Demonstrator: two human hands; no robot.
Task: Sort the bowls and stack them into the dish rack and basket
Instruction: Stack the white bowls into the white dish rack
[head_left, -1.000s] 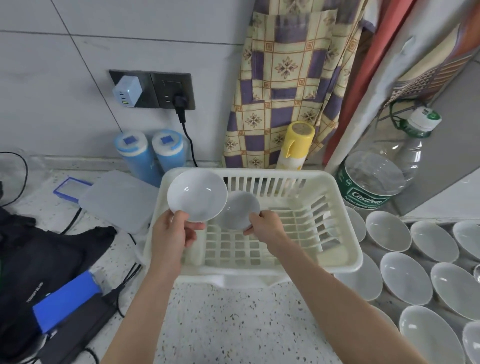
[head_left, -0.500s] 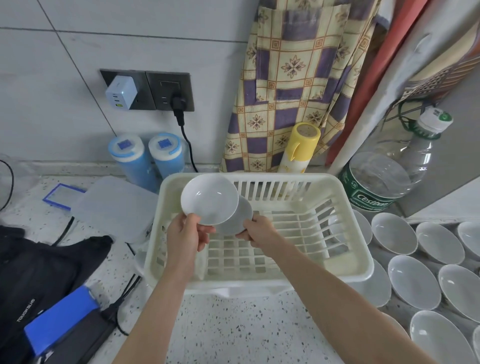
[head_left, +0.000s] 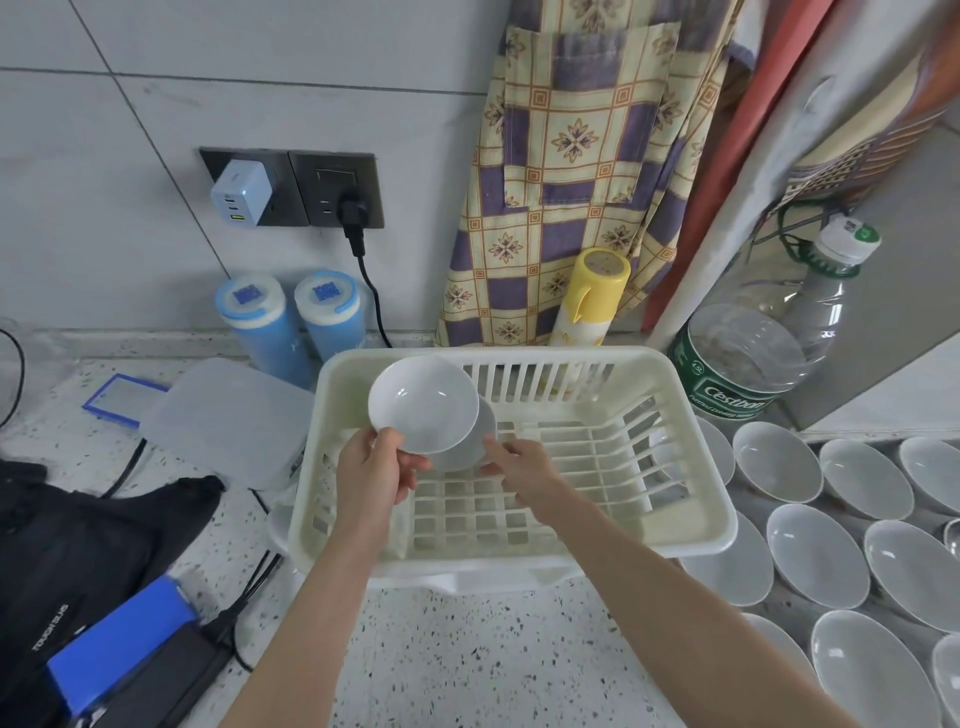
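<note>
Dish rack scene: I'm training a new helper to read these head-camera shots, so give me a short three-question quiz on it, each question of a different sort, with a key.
1. True or false: the dish rack already holds a full row of bowls.
2. Multiple choice: the left hand grips the front bowl by A) its lower rim, B) its top rim, C) its inside centre.
3. Fill in: the loose bowls waiting on the counter lie to the ____ of the rack.

Key
1. False: only the two held bowls are over it, the rear bowl pinched by the right hand.
2. A.
3. Right.
</note>
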